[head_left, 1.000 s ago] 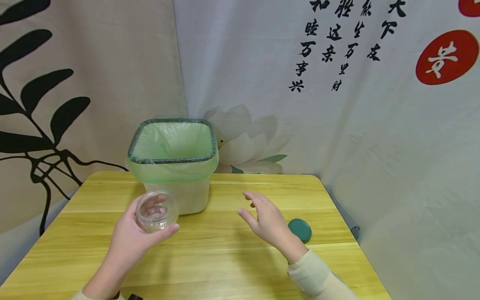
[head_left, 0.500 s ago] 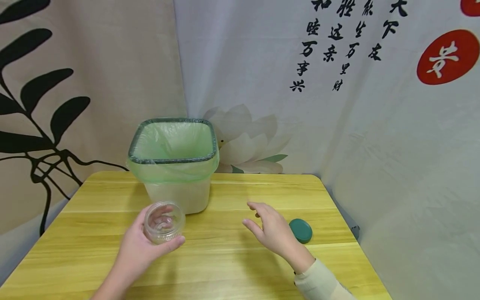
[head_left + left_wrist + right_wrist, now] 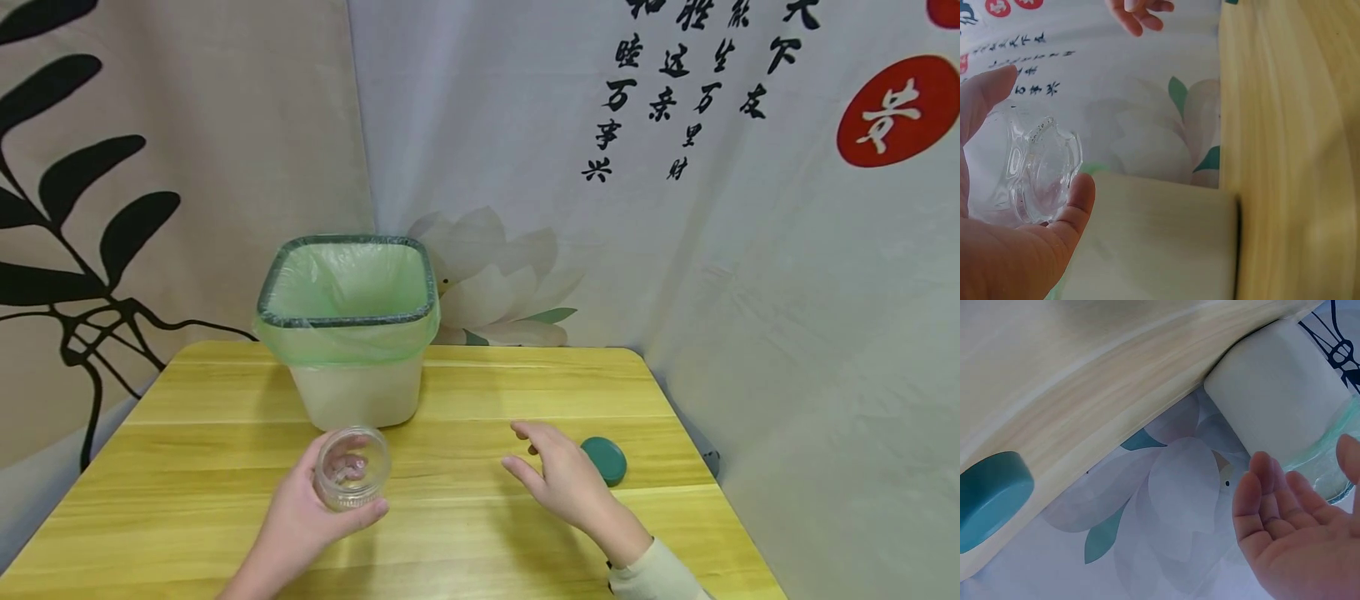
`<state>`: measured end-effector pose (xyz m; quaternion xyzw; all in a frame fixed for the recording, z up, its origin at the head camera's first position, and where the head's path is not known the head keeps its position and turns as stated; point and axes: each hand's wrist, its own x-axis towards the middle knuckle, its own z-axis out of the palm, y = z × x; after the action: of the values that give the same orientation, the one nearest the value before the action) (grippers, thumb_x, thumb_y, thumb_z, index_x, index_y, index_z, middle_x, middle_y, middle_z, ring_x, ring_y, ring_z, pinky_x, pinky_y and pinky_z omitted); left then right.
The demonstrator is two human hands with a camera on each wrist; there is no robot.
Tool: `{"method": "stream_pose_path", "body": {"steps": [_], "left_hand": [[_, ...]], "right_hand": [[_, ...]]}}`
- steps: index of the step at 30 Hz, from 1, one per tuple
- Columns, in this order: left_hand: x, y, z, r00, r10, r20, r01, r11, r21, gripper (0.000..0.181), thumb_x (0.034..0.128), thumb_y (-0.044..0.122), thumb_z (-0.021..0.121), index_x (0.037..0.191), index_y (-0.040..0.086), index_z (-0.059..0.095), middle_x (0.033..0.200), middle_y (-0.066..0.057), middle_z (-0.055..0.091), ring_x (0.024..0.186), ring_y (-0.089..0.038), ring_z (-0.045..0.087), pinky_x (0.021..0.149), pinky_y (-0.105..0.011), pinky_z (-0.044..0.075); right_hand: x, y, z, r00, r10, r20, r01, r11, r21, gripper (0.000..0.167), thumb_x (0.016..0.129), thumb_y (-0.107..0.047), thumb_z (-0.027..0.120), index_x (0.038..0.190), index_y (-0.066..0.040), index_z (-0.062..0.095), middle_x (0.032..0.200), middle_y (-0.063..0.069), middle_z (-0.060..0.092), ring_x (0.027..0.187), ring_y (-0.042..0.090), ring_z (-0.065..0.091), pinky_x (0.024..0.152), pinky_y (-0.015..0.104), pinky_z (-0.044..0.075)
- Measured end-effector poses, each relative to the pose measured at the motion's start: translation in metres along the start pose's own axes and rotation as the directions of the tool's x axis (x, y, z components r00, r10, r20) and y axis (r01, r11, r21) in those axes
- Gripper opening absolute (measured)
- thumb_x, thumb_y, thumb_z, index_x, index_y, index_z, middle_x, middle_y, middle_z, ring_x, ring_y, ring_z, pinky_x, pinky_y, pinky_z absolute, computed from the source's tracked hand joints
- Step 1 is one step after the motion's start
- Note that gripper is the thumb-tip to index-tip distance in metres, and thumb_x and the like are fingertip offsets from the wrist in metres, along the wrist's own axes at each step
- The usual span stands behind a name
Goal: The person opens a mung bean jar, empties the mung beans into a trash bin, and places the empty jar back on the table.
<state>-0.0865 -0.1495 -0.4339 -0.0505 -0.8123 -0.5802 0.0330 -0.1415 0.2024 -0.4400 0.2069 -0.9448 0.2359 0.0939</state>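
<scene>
My left hand [image 3: 311, 508] grips a clear jar [image 3: 352, 468] without a lid, its mouth facing up, in front of the bin. In the left wrist view the thumb and fingers curl round the jar [image 3: 1044, 165], whose ridged base shows. My right hand [image 3: 570, 479] hovers over the table with relaxed, slightly bent fingers and holds nothing; the right wrist view shows the same hand [image 3: 1297, 531] with a bare palm. Just beyond the right hand a round green lid [image 3: 604, 461] lies on the table; it appears teal in the right wrist view.
A whitish trash bin [image 3: 363, 392] with a green liner bag [image 3: 345, 342] stands at the back left of the wooden table [image 3: 480, 392]. Behind the table hangs a printed cloth [image 3: 487, 125] with leaves, a flower and writing.
My left hand with the jar has moved right and towards me, away from the bin. My right hand has shifted slightly right and nearer. Bin and lid stay in place.
</scene>
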Motion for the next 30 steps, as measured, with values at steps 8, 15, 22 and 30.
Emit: {"method": "stream_pose_path", "body": {"steps": [8,15,22,30], "left_hand": [[-0.001,-0.007,0.011,0.998,-0.027,0.049,0.029,0.999,-0.046,0.087,0.0747,0.024,0.100,0.147,0.028,0.053,0.140,-0.001,0.066,0.120,-0.020,0.065,0.091,-0.024,0.058],[-0.002,-0.014,0.019,0.996,-0.031,0.080,0.037,0.997,-0.075,0.084,0.0754,0.022,0.099,0.146,0.025,0.054,0.140,-0.005,0.066,0.118,-0.019,0.063,0.090,-0.024,0.059],[-0.002,-0.018,0.026,0.993,-0.044,0.113,0.053,0.996,-0.079,0.086,0.0753,0.022,0.099,0.147,0.023,0.052,0.142,-0.003,0.064,0.121,-0.023,0.061,0.092,-0.028,0.060],[-0.004,-0.021,0.032,0.990,-0.060,0.131,0.070,0.995,-0.076,0.087,0.0763,0.022,0.098,0.149,0.020,0.050,0.143,-0.003,0.064,0.121,-0.023,0.061,0.092,-0.030,0.060]], "right_hand": [[-0.007,0.005,0.000,0.999,0.010,0.032,-0.010,1.000,0.008,0.052,0.104,-0.043,0.069,0.144,-0.010,0.064,0.130,0.005,0.074,0.108,0.024,0.075,0.083,0.037,0.062],[-0.012,0.006,0.000,0.998,0.034,0.050,-0.035,0.999,0.016,0.051,0.104,-0.041,0.070,0.144,-0.010,0.065,0.131,0.004,0.074,0.107,0.024,0.074,0.084,0.038,0.062],[-0.017,0.007,0.000,0.996,0.067,0.059,-0.069,0.997,0.022,0.051,0.104,-0.043,0.070,0.144,-0.011,0.065,0.132,0.004,0.073,0.108,0.023,0.074,0.085,0.038,0.062],[-0.022,0.011,0.000,0.993,0.097,0.070,-0.100,0.995,0.032,0.049,0.102,-0.040,0.072,0.143,-0.013,0.065,0.133,0.002,0.073,0.109,0.023,0.074,0.086,0.039,0.061]]}}
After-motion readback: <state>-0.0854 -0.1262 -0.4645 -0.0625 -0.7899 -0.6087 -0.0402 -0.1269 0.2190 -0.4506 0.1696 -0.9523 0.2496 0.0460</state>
